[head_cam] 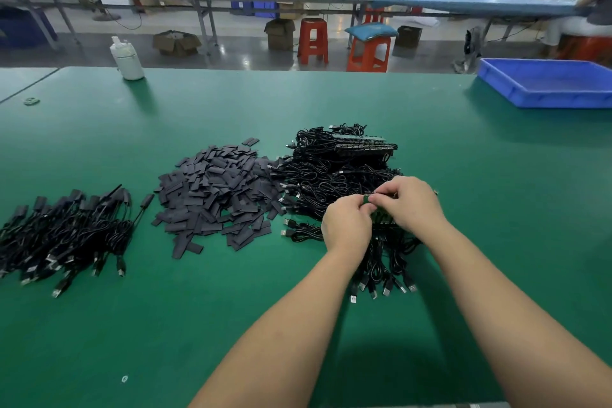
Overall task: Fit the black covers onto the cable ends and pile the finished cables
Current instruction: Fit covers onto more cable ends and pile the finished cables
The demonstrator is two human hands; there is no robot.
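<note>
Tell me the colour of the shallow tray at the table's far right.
Blue tray, clearest in the head view.

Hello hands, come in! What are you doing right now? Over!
Both hands, left and right, pinching one small green board over the unfinished cables. Covers heaped alongside, finished pile far left. Nothing blocking.

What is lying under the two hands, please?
Under the left hand and right hand lies the tangled heap of black cables, with plugs toward the person. Both hands pinch a small green board. The hands cover what lies directly beneath them.
</note>
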